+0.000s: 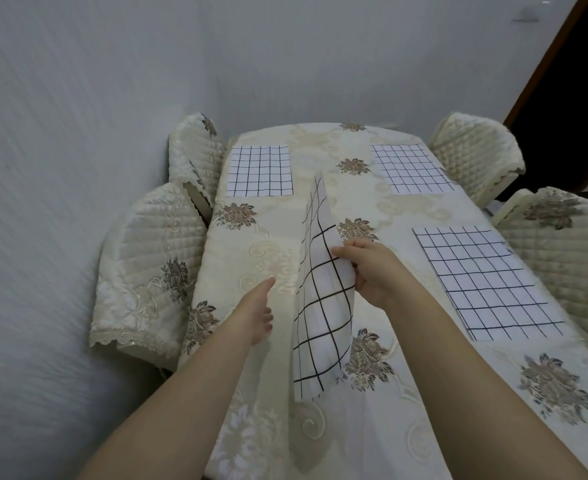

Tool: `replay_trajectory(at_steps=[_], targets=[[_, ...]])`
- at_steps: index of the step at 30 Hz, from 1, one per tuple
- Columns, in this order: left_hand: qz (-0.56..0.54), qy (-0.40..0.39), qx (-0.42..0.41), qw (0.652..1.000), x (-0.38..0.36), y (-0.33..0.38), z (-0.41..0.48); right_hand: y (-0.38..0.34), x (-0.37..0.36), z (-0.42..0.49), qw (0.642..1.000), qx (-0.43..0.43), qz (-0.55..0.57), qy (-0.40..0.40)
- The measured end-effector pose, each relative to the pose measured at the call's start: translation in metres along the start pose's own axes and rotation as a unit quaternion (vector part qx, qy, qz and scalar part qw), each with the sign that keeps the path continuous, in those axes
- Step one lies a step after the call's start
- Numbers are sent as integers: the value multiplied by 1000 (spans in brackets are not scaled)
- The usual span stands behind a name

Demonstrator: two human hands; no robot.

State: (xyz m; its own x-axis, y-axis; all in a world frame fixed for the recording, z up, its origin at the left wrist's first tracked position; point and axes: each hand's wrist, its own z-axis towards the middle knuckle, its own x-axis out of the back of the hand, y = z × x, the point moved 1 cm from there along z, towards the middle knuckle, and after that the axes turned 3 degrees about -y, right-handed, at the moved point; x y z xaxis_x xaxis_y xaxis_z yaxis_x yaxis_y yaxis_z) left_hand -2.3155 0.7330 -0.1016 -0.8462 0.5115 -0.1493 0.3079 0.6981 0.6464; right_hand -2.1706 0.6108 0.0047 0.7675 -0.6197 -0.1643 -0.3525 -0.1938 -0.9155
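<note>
Right hand (368,275) pinches limp grid-checked cloth (320,317) upright, left hand (256,315) flat, grip released

The tabletop (424,209) is covered from edge to edge by a cream tablecloth (406,410), which is embroidered with pale scrolls and scattered brown flower motifs (353,166). Three white mats ruled with a dark grid are laid flat directly on the cloth. The far left mat (260,170) is placed near the far left corner, the far right mat (410,173) near the far right corner, and the near right mat (486,282) along the right edge, closer to the person. The three are set well apart, with patterned cloth shown between them.
</note>
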Motion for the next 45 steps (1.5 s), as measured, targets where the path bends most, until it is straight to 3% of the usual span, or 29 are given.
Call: replay_trajectory(at_steps=[4, 10, 15, 26, 37, 45], targets=[[-53, -70, 49, 995, -3, -8, -4, -6, 4, -2, 999, 4, 39, -22], [-83, -118, 19, 989, -6, 8, -7, -9, 15, -4, 998, 7, 65, -3], [-103, -71, -20, 992, 11, 22, -3, -10, 26, -2, 999, 6, 28, 29], [-101, -59, -72, 991, 41, 55, -14, 2, 19, 15, 993, 1, -56, 101], [-27, 0, -224, 974, 81, 87, -8, 14, -12, 43, 990, 35, -102, 87], [-61, -5, -235, 970, 84, 98, 11, 8, -14, 74, 990, 34, -106, 88]])
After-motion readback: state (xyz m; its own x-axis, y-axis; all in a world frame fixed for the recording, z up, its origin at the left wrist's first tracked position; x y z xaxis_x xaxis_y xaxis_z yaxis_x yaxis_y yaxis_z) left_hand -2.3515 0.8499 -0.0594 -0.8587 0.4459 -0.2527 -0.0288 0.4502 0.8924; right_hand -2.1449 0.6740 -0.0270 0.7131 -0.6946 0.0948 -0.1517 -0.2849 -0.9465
